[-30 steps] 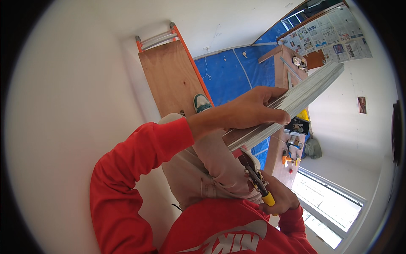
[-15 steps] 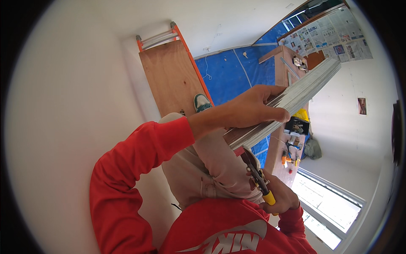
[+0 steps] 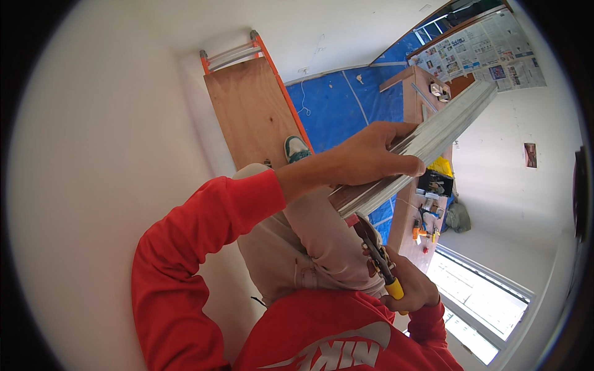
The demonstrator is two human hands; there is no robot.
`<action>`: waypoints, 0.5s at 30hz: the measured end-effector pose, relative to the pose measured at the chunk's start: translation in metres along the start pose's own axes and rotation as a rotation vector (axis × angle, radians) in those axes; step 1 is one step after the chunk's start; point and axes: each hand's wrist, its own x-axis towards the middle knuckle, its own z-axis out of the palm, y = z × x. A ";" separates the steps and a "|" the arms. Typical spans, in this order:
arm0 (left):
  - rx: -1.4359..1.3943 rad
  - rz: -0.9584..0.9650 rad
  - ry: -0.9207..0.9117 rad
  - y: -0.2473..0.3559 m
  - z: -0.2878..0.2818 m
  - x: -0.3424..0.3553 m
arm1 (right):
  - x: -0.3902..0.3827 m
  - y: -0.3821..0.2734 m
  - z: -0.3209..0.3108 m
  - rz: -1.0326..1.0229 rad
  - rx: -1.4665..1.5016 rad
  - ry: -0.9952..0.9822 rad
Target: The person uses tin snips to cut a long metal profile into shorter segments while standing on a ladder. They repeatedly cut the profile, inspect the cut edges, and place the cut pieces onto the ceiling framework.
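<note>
My left hand (image 3: 385, 151) grips a long bundle of pale, streaked metal-looking strips (image 3: 455, 120), darker brown along part of it, which slants up to the right. My right hand (image 3: 411, 284) is closed on a yellow-handled metal cutting or plier-like tool (image 3: 378, 250), its head pointing up-left at the near lower end of the strips; whether it touches them I cannot tell. My bent legs (image 3: 322, 241) in beige trousers are beneath, and a green and white shoe (image 3: 297, 148) rests on a plywood board.
The plywood board (image 3: 238, 105) lies along an orange ladder (image 3: 278, 80). Blue sheeting (image 3: 337, 111) covers the floor beyond. A long bench (image 3: 414, 86) on the right holds a drill (image 3: 417, 230), a black toolbox (image 3: 433, 182) and small tools. White walls and a bright window (image 3: 476, 290) surround me.
The far end of the strips has risen slightly and shifted left, and my left hand has moved slightly upward with it. My right hand stays on the tool.
</note>
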 end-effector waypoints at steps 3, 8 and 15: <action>0.003 0.006 0.021 -0.001 0.000 0.001 | 0.000 -0.001 0.000 0.015 -0.007 -0.001; -0.011 -0.006 0.049 -0.005 0.001 0.001 | 0.001 -0.003 -0.001 -0.009 -0.010 0.015; 0.069 -0.029 0.102 -0.011 -0.002 0.003 | -0.002 -0.005 0.001 0.072 -0.041 0.039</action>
